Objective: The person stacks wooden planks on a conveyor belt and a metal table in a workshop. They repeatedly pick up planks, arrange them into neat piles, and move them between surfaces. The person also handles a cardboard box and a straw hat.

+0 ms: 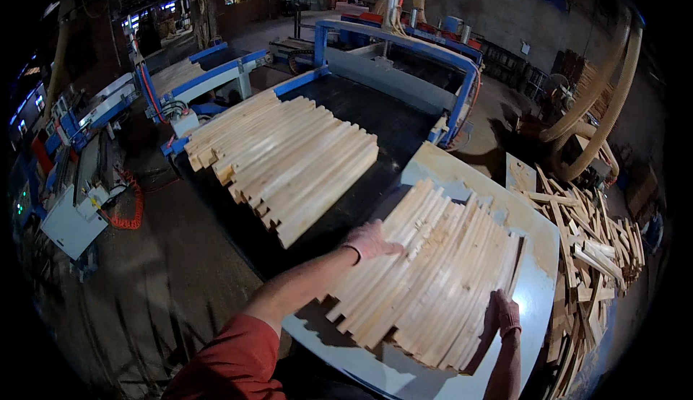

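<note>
A layer of pale wooden strips (440, 270) lies side by side, ends uneven, on a light board (530, 328) in front of me. My left hand (369, 242), in a pinkish glove, rests against the left side of this layer with its thumb spread over the nearest strips. At the right edge, my right hand (507, 312), also gloved, has its fingers bent around the outermost strips; part of its grip is hidden. Small wood chips lie on top of the layer. Beyond my left hand, a second row of wooden strips (289, 158) sits on a black conveyor bed (393, 122).
A blue machine frame (462, 104) spans the conveyor bed ahead. At right, loose wood offcuts (599, 255) are heaped on the floor beneath thick dust hoses (603, 104). On the left stand more blue-and-white machines (79, 216) with a coiled orange hose (130, 209).
</note>
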Available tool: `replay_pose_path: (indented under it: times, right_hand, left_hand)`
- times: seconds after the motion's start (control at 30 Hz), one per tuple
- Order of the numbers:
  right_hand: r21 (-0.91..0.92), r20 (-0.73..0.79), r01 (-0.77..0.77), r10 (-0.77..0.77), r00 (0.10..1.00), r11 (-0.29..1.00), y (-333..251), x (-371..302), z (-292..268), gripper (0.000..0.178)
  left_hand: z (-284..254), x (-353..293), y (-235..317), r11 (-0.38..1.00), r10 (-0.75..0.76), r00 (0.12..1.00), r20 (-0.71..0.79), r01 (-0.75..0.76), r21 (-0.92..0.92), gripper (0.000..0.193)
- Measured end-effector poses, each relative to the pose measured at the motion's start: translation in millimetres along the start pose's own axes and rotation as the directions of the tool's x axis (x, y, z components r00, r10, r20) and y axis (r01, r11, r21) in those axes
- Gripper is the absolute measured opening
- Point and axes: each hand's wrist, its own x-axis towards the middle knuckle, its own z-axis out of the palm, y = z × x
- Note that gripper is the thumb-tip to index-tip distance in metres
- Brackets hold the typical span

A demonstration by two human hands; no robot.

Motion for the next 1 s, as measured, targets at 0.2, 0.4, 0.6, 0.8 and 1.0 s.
replay_pose_path:
  times: [0.2, 0.4, 0.6, 0.8, 1.0]
  right_hand:
    - [-0.152, -0.294, 0.017, -0.062, 0.954, 0.988, 17.3, -2.7, 19.6, 0.076]
    - [-0.068, -0.247, -0.017, 0.000, 0.969, 0.998, 32.4, 14.3, 12.2, 0.073]
    - [-0.115, -0.252, 0.012, -0.041, 0.967, 0.993, 18.0, -1.5, 17.6, 0.081]
    - [-0.185, -0.246, -0.062, 0.015, 0.969, 0.981, 10.7, -8.7, 14.3, 0.084]
    - [-0.228, -0.254, -0.018, -0.041, 0.966, 0.974, 16.5, -3.5, 13.8, 0.085]
  left_hand:
    - [-0.4, -14.8, -31.8, 0.976, 0.217, 0.964, 0.155, -0.217, -0.014, 0.150]
    - [-9.5, -6.6, -42.5, 0.967, 0.241, 0.959, 0.146, -0.224, -0.120, 0.146]
    - [-15.5, 9.1, -61.9, 0.916, 0.396, 0.918, -0.004, -0.395, -0.067, 0.145]
    - [-25.6, -7.3, -10.2, 0.987, 0.055, 0.978, 0.199, -0.084, 0.140, 0.125]
    - [-2.5, -15.5, 25.1, 0.924, 0.038, 0.999, 0.037, -0.049, 0.379, 0.110]
